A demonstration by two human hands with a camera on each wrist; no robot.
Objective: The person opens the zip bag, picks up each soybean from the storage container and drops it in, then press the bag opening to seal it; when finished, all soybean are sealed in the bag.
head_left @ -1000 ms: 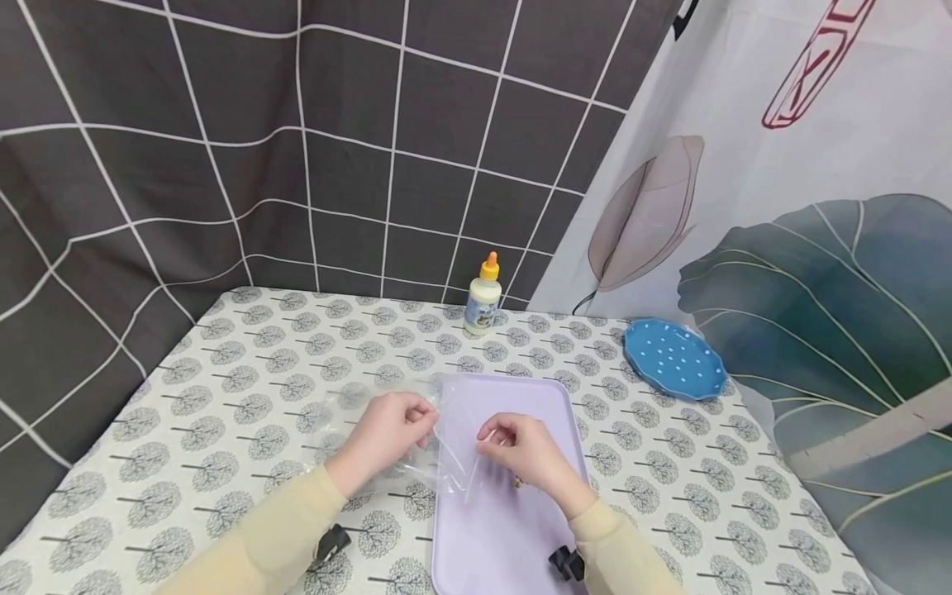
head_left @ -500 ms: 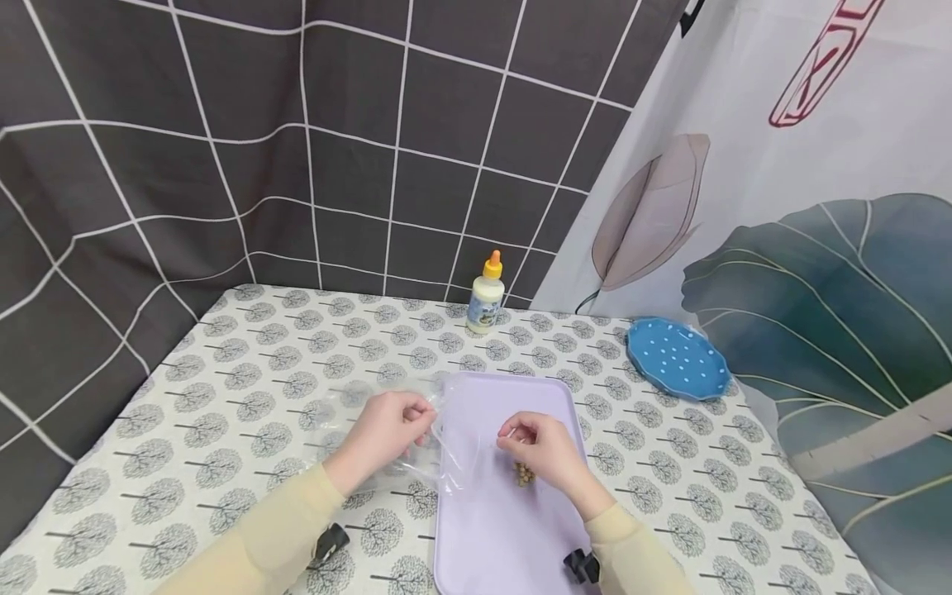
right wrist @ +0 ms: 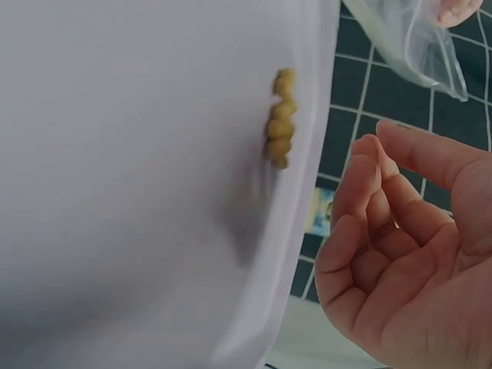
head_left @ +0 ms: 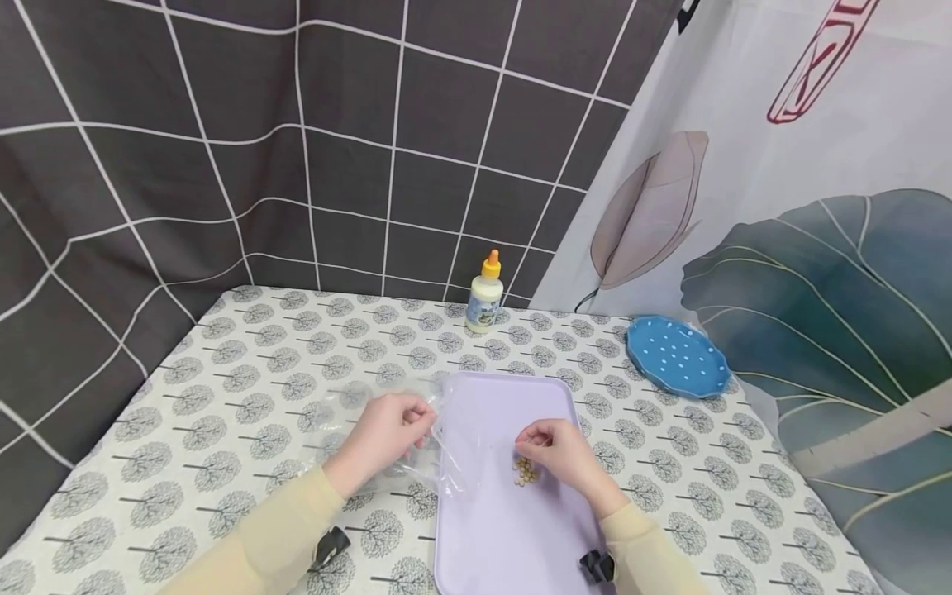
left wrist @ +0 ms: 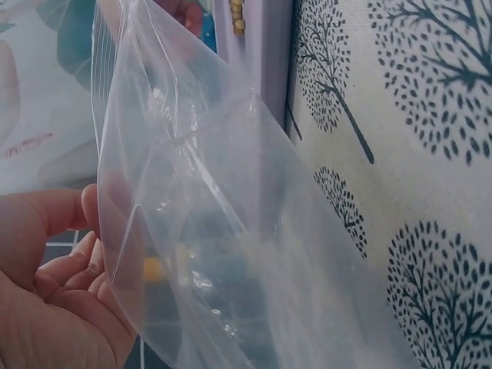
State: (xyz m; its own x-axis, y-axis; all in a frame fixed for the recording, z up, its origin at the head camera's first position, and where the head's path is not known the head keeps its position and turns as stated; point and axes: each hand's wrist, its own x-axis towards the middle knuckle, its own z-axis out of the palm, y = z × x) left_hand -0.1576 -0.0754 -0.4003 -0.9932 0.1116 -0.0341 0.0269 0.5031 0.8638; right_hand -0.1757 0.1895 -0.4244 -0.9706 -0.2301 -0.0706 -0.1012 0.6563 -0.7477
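Observation:
My left hand pinches the edge of a clear zip bag at the left rim of a lilac tray. In the left wrist view the bag hangs open-mouthed beside my left hand. A small heap of yellow beads lies on the tray. My right hand hovers just right of the beads, fingers curled. In the right wrist view my right hand holds nothing, with the beads on the tray beside it and the bag farther off.
A white glue bottle with an orange cap stands at the back of the tree-patterned table. A blue dotted plate lies at the back right. Dark grid cloth and a leaf-print curtain close in the back and right.
My right hand let go of the bag and moved right across the tray. The yellow beads came into view on the tray. My left hand has stayed still with the bag.

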